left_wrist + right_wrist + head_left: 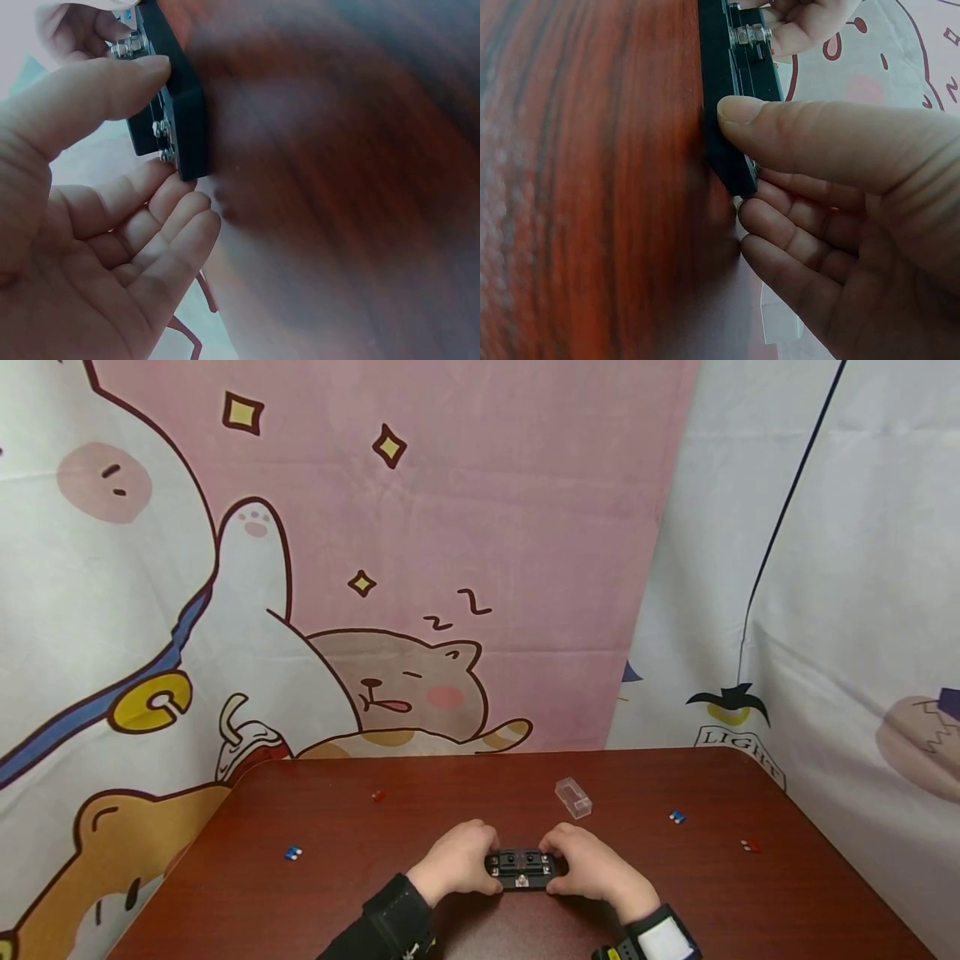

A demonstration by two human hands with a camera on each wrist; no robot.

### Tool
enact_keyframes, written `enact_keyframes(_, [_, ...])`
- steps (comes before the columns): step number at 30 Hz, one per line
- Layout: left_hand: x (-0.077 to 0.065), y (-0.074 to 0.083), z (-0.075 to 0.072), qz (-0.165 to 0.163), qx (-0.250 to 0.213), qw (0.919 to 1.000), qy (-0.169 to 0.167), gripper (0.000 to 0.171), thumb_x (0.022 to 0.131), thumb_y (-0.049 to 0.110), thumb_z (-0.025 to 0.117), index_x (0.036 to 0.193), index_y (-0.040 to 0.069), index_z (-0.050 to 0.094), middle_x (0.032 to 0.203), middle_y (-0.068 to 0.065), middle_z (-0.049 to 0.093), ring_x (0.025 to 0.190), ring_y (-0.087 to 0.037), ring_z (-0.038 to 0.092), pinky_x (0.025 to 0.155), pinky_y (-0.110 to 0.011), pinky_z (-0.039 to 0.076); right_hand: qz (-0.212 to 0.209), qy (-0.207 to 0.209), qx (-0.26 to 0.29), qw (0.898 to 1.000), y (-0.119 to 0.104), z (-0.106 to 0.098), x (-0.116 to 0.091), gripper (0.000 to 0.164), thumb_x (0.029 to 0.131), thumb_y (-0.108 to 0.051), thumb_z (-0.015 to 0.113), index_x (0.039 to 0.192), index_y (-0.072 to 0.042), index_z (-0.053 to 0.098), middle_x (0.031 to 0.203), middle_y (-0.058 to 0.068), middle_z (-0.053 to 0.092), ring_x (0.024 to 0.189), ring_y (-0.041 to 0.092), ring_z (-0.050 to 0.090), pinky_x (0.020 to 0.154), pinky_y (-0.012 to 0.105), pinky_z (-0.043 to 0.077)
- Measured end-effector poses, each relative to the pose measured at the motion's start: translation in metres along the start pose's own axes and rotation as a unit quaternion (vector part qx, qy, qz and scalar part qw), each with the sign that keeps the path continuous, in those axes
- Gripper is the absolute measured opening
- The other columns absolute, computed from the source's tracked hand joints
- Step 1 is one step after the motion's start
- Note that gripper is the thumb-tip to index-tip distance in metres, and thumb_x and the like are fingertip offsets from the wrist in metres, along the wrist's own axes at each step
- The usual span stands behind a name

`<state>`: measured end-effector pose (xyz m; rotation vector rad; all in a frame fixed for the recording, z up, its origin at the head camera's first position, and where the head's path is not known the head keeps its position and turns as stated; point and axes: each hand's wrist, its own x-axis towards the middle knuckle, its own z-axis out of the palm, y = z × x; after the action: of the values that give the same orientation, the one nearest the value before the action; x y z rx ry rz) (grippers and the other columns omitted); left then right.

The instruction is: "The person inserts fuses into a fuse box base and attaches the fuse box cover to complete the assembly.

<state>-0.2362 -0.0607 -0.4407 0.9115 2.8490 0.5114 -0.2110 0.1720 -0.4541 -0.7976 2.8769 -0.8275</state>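
A black terminal block [522, 862] with metal bolts and nuts lies near the front middle of the table, between both hands. My left hand [459, 858] pinches its left end, the thumb [127, 86] on the near side and fingertips at the far side. At the other end, my right hand [591, 865] grips the block the same way, its thumb [780, 131] pressed on the black side wall [720, 82]. In both wrist views the remaining fingers curve loosely by the block's end. The palms hide part of each end in the head view.
Behind the block stands a clear plastic box [573, 797]. Small blue-and-white pieces [293, 853] lie left, similar ones [677, 817] right. A red piece [378, 796] is at the back left, another red piece [751, 846] far right. A printed curtain [465, 527] hangs behind the table [300, 910].
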Motion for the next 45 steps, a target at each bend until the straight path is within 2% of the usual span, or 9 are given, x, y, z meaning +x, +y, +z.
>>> enact_keyframes(7, [0.000, -0.002, 0.003, -0.004, -0.020, 0.9998, 0.001, 0.035, 0.062, 0.026, 0.091, 0.085, 0.012, 0.068, 0.078, 0.008, 0.051, 0.068, -0.008, 0.046, 0.064, -0.026, 0.042, 0.002, -0.006, 0.010, 1.000, 0.002, 0.000, 0.000, 0.038, 0.070, -0.018, 0.088, 0.101, -0.010, 0.067, 0.096, -0.003, 0.056, 0.085, 0.015, 0.056, 0.078, 0.037, 0.049])
enact_keyframes(14, [0.000, 0.000, 0.002, 0.004, -0.010, 0.9999, 0.008, 0.033, 0.061, 0.025, 0.090, 0.080, 0.012, 0.067, 0.075, 0.008, 0.049, 0.066, -0.008, 0.045, 0.061, -0.025, 0.041, 0.004, -0.013, 0.046, 0.999, 0.004, -0.008, -0.002, 0.039, 0.075, -0.022, 0.086, 0.106, -0.005, 0.067, 0.099, 0.001, 0.060, 0.088, 0.021, 0.061, 0.078, 0.040, 0.051])
enact_keyframes(20, [-0.001, 0.002, 0.001, 0.009, -0.005, 0.9999, 0.011, 0.033, 0.061, 0.024, 0.090, 0.080, 0.011, 0.067, 0.074, 0.008, 0.048, 0.065, -0.008, 0.044, 0.060, -0.025, 0.040, 0.009, -0.006, 0.053, 0.999, 0.007, -0.017, -0.007, 0.041, 0.080, -0.028, 0.082, 0.109, -0.002, 0.068, 0.102, 0.005, 0.064, 0.091, 0.026, 0.063, 0.079, 0.045, 0.051])
enact_keyframes(26, [-0.002, 0.003, 0.001, 0.006, -0.007, 0.9999, 0.014, 0.033, 0.060, 0.024, 0.090, 0.079, 0.011, 0.067, 0.073, 0.008, 0.047, 0.064, -0.008, 0.044, 0.059, -0.024, 0.040, 0.032, 0.025, 0.041, 0.998, 0.015, -0.028, -0.012, 0.043, 0.082, -0.028, 0.080, 0.112, 0.000, 0.067, 0.107, 0.009, 0.065, 0.094, 0.029, 0.063, 0.081, 0.050, 0.051])
enact_keyframes(35, [-0.002, 0.002, 0.001, -0.004, -0.019, 0.9998, 0.007, 0.032, 0.062, 0.023, 0.090, 0.082, 0.011, 0.068, 0.076, 0.007, 0.049, 0.065, -0.009, 0.045, 0.061, -0.025, 0.042, 0.099, 0.075, 0.037, 0.992, 0.027, -0.042, -0.018, 0.041, 0.080, -0.024, 0.083, 0.111, -0.002, 0.068, 0.107, 0.009, 0.064, 0.090, 0.025, 0.064, 0.077, 0.046, 0.053])
enact_keyframes(45, [-0.001, 0.003, 0.001, -0.004, -0.017, 0.9998, 0.003, 0.031, 0.064, 0.023, 0.090, 0.083, 0.011, 0.068, 0.076, 0.008, 0.049, 0.066, -0.008, 0.045, 0.062, -0.025, 0.043, 0.128, 0.134, 0.003, 0.983, 0.050, -0.060, -0.032, 0.033, 0.082, -0.019, 0.080, 0.108, -0.001, 0.069, 0.102, 0.007, 0.066, 0.090, 0.024, 0.063, 0.078, 0.045, 0.052])
